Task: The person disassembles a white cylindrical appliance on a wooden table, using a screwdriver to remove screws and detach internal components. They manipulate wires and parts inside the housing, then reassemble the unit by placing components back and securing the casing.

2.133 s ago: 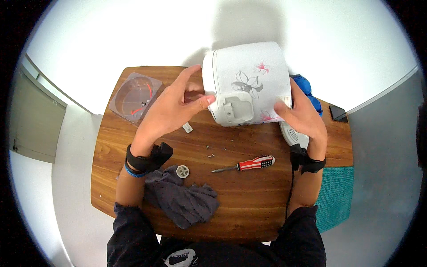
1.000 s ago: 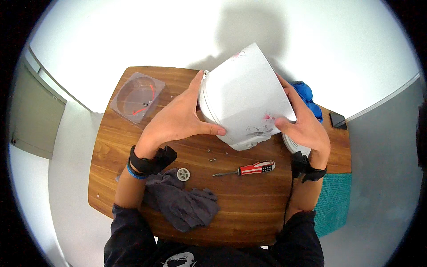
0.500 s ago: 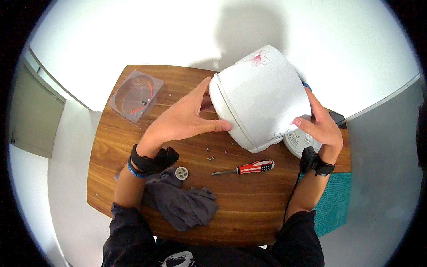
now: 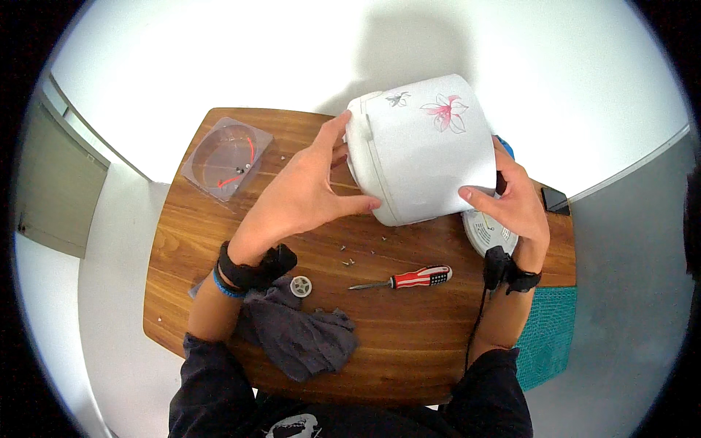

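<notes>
A white rice cooker [image 4: 431,157] with printed flowers lies tipped on its side in the air above the far part of the table, between my hands. My left hand [image 4: 310,186] grips its rounded left end, thumb on the near side and fingers behind. My right hand [image 4: 515,204] holds the opposite end, the thumb pressed on the printed wall and the other fingers mostly hidden. Beneath that hand a round white cover [image 4: 487,233] with small print lies on the table. A red, white and black screwdriver [image 4: 422,277] rests nearer me, beside several small screws [image 4: 348,263].
A clear plastic tray [image 4: 226,159] with a red wire and small metal parts stands at the far left. A dark grey cloth [image 4: 303,336] and a small white wheel-shaped piece [image 4: 300,286] lie near my left forearm. At right are a phone [image 4: 555,201] and a teal mat [image 4: 548,336].
The rice cooker has rolled and levelled between my hands, bringing its pink flower and a grey one further into view. My right hand has shifted slightly left with it.
</notes>
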